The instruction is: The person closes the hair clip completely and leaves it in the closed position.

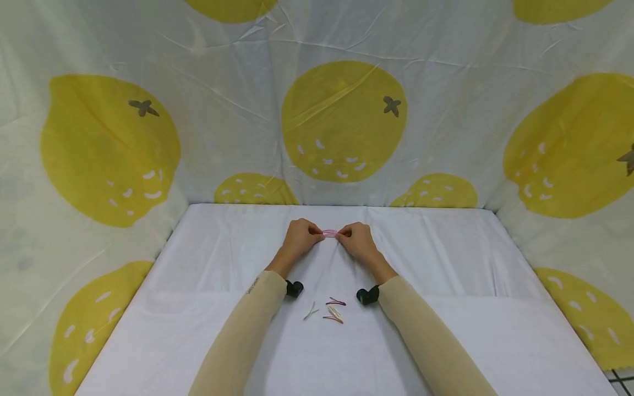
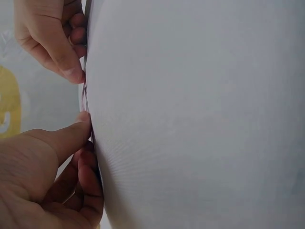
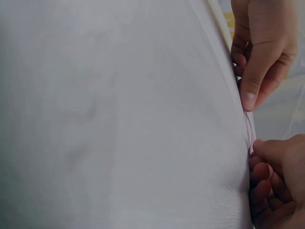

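Observation:
In the head view, thin pink strands [image 1: 329,233] stretch side by side across the short gap between the two hands, near the back of the white table. My left hand [image 1: 301,235] pinches their left end between thumb and fingers. The right end sits in the thumb-and-finger pinch of my right hand [image 1: 358,240]. Seen from the left wrist, the strands [image 2: 85,98] run close over the cloth from one thumb tip to the other. The right wrist view has the pink strands [image 3: 250,133] edge-on, with their ends hidden inside the fingers.
Nearer the body lie several thin pieces: a pale forked one [image 1: 310,312], a dark purple one [image 1: 336,301], and cream and orange-brown ones [image 1: 333,318] overlapping. White cloth [image 1: 436,253] covers the table. A lemon-print curtain [image 1: 238,110] rises behind it and at both sides.

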Demonstrator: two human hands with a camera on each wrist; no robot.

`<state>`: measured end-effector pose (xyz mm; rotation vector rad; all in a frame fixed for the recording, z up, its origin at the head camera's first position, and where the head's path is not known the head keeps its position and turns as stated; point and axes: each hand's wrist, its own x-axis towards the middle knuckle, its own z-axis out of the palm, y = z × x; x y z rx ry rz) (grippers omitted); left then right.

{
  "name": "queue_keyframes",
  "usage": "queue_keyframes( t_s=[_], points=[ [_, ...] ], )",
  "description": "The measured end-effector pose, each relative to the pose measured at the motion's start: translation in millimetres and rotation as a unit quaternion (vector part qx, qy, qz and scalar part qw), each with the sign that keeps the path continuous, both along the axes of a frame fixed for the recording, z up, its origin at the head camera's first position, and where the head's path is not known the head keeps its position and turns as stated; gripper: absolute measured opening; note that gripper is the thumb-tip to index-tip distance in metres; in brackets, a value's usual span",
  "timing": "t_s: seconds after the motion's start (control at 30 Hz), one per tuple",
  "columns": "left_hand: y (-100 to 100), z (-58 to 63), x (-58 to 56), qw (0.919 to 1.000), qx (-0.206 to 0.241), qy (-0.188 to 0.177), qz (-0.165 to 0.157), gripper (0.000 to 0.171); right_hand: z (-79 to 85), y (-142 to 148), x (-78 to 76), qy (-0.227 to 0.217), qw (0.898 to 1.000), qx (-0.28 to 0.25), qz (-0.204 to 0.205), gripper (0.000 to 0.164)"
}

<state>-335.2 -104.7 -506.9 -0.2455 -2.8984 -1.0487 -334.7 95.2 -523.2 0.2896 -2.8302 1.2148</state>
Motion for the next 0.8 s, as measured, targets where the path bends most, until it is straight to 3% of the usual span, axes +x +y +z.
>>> queue_keyframes(
  t_s=[0.2, 0.4, 0.8],
  points=[
    [-3.0, -0.2, -0.4, 0.9999, -0.005, -0.011, -0.012, 0.012, -1.2, 2.3, 2.2, -0.019, 1.0, -0.013, 0.006, 0.016],
    [-11.5, 0.4, 1.3, 0.9993, -0.008, -0.025, -0.027, 0.015, 2.0, 8.8, 4.4, -0.035, 0.998, -0.037, 0.038, 0.016],
    [-31.8, 11.3, 17.8, 0.9975, -0.01, -0.048, -0.052, 0.032, 10.1, 25.0, 14.7, -0.035, 0.997, -0.044, 0.059, 0.019]
  ],
)
